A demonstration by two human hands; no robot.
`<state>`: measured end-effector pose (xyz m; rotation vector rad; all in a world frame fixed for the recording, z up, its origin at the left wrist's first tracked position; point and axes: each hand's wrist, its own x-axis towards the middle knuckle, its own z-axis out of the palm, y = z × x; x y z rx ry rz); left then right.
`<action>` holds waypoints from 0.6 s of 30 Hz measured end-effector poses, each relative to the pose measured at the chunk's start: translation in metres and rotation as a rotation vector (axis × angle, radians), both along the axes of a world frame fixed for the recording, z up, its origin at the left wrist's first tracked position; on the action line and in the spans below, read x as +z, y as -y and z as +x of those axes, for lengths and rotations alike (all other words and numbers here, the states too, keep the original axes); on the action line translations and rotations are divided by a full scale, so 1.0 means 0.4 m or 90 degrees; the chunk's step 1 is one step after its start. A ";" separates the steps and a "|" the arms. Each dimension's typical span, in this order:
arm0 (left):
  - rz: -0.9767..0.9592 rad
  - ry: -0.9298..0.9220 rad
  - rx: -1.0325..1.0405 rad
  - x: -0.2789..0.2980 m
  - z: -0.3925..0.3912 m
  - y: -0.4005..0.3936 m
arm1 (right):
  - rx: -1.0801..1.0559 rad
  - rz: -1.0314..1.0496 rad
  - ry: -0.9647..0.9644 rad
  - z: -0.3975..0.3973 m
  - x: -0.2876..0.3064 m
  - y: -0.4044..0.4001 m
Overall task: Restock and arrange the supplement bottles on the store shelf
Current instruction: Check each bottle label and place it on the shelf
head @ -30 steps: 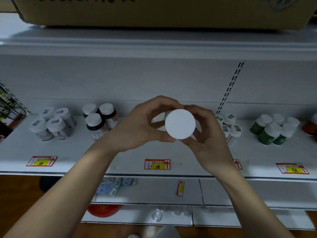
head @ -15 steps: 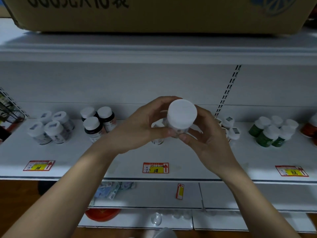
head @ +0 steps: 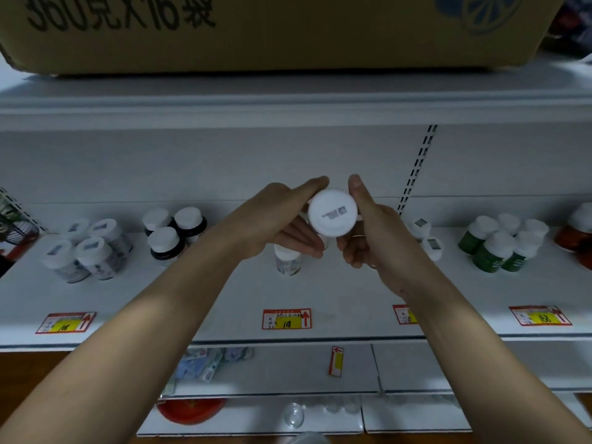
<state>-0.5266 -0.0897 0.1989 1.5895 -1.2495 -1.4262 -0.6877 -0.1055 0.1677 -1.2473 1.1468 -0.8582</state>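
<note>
Both hands hold one white supplement bottle (head: 332,212) up in front of the middle shelf (head: 224,293), its round flat end turned toward the camera. That end is plain white with a small block of grey print and a square code near its centre; the bottle's body is hidden behind it. The left hand (head: 282,219) grips it from the left, thumb stretched along the upper edge and the other fingers curled together beneath. The right hand (head: 368,232) mirrors this from the right, thumb pointing up beside the rim and fingers folded under the lower edge. Directly below the hands, another white-capped bottle (head: 287,261) stands upright on the shelf. To the left stand dark bottles (head: 173,232) with white caps and, further left, pale bottles (head: 86,251); green bottles (head: 499,245) cluster to the right. Price tags (head: 286,318) line the shelf's front edge, and a cardboard box (head: 256,30) rests on the shelf above.
</note>
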 end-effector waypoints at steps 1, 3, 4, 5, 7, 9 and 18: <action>0.003 0.004 -0.004 0.001 0.000 0.003 | -0.005 0.005 -0.004 0.000 0.002 0.003; 0.007 0.009 -0.011 0.001 -0.003 0.007 | -0.013 0.007 -0.014 0.001 0.006 0.005; 0.007 0.011 -0.014 0.002 -0.002 0.007 | -0.016 0.008 -0.018 0.003 0.009 0.004; 0.006 0.012 -0.015 0.001 0.000 0.006 | -0.017 0.008 -0.022 0.005 0.010 0.004; 0.005 0.010 -0.014 -0.001 0.004 0.003 | -0.014 0.006 -0.026 0.007 0.009 0.004; 0.005 0.007 -0.013 -0.004 0.008 -0.001 | -0.009 0.003 -0.022 0.009 0.006 -0.001; -0.002 -0.021 -0.030 -0.021 0.017 -0.020 | 0.028 -0.035 -0.022 0.000 -0.006 -0.019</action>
